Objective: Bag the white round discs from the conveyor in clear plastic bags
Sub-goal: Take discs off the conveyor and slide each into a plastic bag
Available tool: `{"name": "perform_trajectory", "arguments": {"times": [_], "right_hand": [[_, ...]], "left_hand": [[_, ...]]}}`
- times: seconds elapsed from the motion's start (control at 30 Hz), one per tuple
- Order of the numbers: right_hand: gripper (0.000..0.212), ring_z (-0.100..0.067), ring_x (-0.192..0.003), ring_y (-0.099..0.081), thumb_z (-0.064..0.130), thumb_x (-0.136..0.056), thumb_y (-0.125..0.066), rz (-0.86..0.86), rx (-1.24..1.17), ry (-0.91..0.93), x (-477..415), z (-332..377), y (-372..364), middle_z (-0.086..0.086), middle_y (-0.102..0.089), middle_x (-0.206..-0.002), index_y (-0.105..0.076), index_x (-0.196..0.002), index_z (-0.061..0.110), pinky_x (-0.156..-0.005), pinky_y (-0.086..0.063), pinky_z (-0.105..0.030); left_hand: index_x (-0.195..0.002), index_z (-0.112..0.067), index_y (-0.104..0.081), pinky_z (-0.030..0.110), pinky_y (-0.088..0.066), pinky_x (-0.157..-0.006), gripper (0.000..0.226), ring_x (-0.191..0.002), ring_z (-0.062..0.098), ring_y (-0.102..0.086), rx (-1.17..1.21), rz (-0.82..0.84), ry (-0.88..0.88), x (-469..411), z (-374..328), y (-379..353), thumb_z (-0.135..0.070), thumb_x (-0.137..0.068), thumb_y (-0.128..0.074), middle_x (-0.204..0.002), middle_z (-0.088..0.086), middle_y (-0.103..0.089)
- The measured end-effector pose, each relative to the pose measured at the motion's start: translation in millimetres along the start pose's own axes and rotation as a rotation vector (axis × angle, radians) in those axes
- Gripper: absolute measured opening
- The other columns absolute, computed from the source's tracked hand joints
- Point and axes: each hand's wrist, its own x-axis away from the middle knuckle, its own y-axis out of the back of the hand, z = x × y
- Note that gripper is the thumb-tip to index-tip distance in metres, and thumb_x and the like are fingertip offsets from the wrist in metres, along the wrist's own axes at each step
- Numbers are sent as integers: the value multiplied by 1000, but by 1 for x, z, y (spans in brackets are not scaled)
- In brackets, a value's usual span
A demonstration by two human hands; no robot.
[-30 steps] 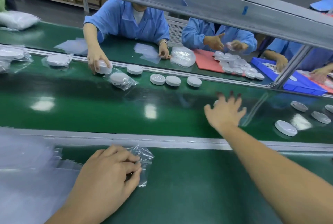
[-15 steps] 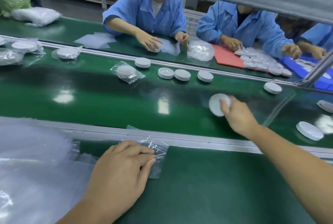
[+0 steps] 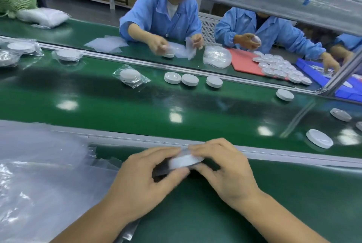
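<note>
A white round disc (image 3: 185,161) sits between my two hands over the near green work surface. My right hand (image 3: 225,170) grips its right side, fingers curled over the top. My left hand (image 3: 145,180) holds a clear plastic bag (image 3: 162,168) at the disc's left edge; the bag is blurred and mostly hidden by my fingers. On the green conveyor (image 3: 117,105) lie loose discs (image 3: 190,79), more discs (image 3: 319,138) at the right, and a bagged disc (image 3: 130,75).
A big stack of clear bags (image 3: 39,174) lies at my left. A metal rail (image 3: 284,156) splits work surface from belt. Across the belt sit people in blue coats, with a red tray (image 3: 242,61) of several discs. Bagged discs (image 3: 21,49) lie far left.
My right hand lifted a disc off the belt and brought it back to the near surface. My left hand raised a bag from the surface to meet it.
</note>
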Motion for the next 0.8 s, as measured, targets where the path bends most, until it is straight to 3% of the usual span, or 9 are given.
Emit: {"name": "perform_trajectory", "arguments": {"times": [0.07, 0.13, 0.27, 0.37, 0.43, 0.5, 0.63, 0.73, 0.8], "right_hand": [[31, 1, -90, -68, 36, -73, -89, -136, -187, -240, -2, 14, -9, 20, -75, -99, -70, -96, 43, -81, -53, -17], [22, -5, -99, -72, 43, -72, -85, -180, -368, -401, -2, 22, -16, 22, -76, -101, -73, -89, 48, -88, -56, -25], [33, -10, -134, -57, 54, -72, -86, 39, -654, -533, -7, 26, -18, 20, -58, -144, -80, -103, 46, -104, -51, -41], [49, -4, -94, -67, 66, -66, -86, 153, -683, -550, -13, 26, -18, 12, -74, -112, -78, -110, 45, -81, -58, -32], [36, -9, -68, -64, 61, -69, -86, 137, -602, -514, -23, 24, -18, 8, -77, -91, -81, -101, 44, -66, -54, -25], [12, -11, -54, -63, 47, -76, -83, 131, -562, -477, -38, 18, -19, 7, -76, -81, -83, -87, 41, -56, -51, -23], [12, -3, -54, -60, 35, -91, -77, 130, -384, -535, -78, -13, -32, 11, -71, -66, -75, -79, 35, -55, -48, -17], [16, -13, -55, -69, 34, -106, -55, 28, -332, -779, -124, -57, -54, 0, -71, -68, -61, -97, 22, -54, -54, -26], [17, -18, -69, -71, 23, -110, -43, -30, -451, -981, -160, -79, -81, -6, -70, -88, -55, -118, 13, -65, -61, -34]], "left_hand": [[-130, -58, -53, 8, -45, -89, 70, -111, -13, -58, 63, 31, 25, 0, -1, -1, -72, -66, -77, -121, -40, -58], [-131, -58, -51, 13, -49, -88, 64, -112, -9, -59, 72, -16, -2, 0, 0, -4, -59, -74, -79, -125, -38, -57], [-124, -53, -56, 20, -55, -79, 42, -105, 0, -65, 153, -154, -41, 2, 1, -4, -54, -84, -70, -121, -28, -63], [-118, -46, -56, 23, -56, -76, 33, -98, 5, -67, 195, -210, -10, 2, 2, -3, -51, -87, -65, -116, -24, -65], [-117, -46, -52, 12, -49, -78, 26, -100, 2, -65, 167, -222, -22, 1, 1, -3, -53, -93, -57, -114, -25, -64], [-125, -45, -49, 17, -48, -87, 29, -112, 3, -61, 185, -200, -1, 0, 3, -3, -54, -97, -47, -123, -25, -62], [-146, -51, -27, 18, -29, -107, 54, -142, -4, -31, 89, -225, 65, -1, 9, -5, -63, -95, -40, -153, -34, -29], [-147, -46, -28, 11, -20, -112, 58, -146, 1, -24, -43, -208, 26, -3, 7, -3, -56, -93, -48, -153, -29, -26], [-145, -43, -32, 19, -20, -115, 56, -148, 6, -22, -82, -153, 10, -1, 22, 8, -51, -92, -49, -150, -30, -28]]}}
